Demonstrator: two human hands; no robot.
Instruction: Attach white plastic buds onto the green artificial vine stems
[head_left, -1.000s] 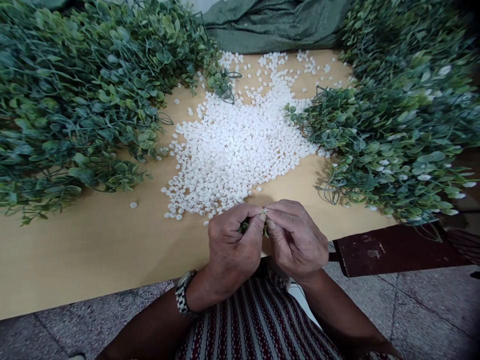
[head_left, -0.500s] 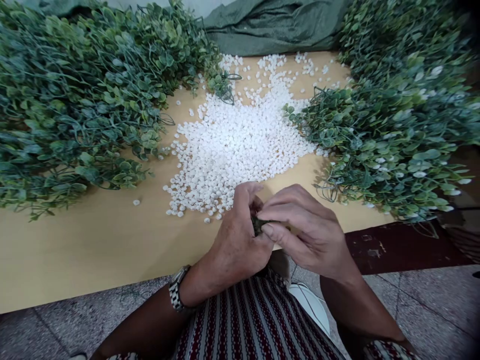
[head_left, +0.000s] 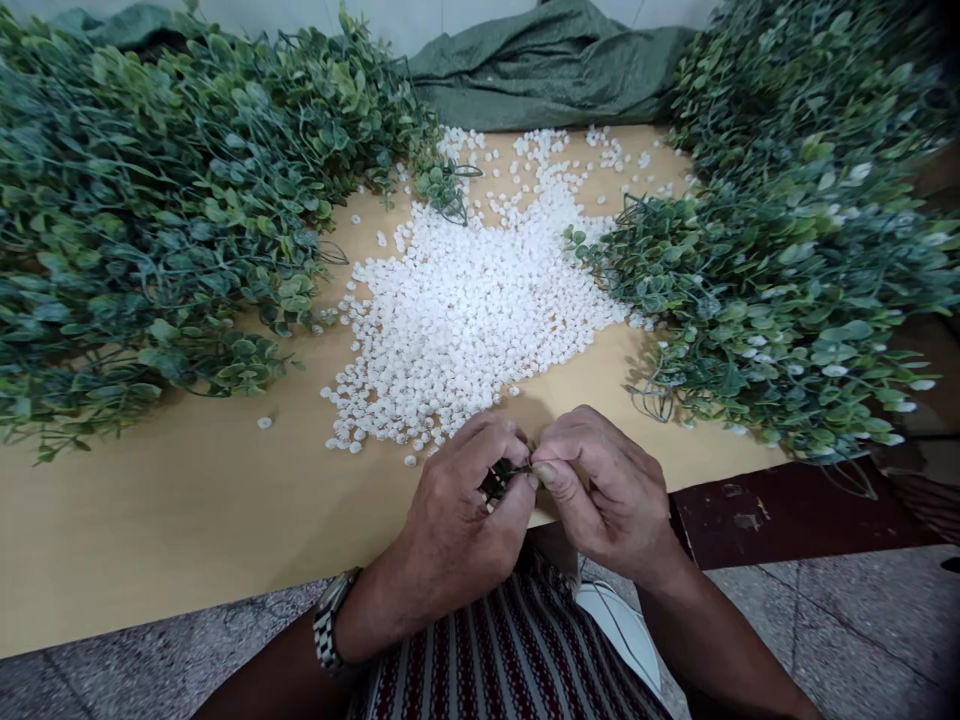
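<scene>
My left hand (head_left: 465,510) is closed around a small dark green sprig (head_left: 498,482), mostly hidden by my fingers. Just to its right, my right hand (head_left: 607,490) pinches the thin end of the same sprig between thumb and forefinger. Both hands meet over the table's front edge, fingertips almost touching. Beyond them spreads a heap of small white bead-like pieces (head_left: 480,310). What lies inside my left palm cannot be made out.
A big pile of artificial leafy branches (head_left: 187,210) covers the table's left side. Another pile, with white tips (head_left: 795,290), lies on the right. A dark green cloth sack (head_left: 547,70) is at the back. One white piece (head_left: 264,423) sits apart on the tabletop (head_left: 187,510).
My left hand has turned and its fingers have curled in more. The right hand has drawn closer, pinching the sprig's end. Both sit slightly lower in view, which has tilted up a little.
</scene>
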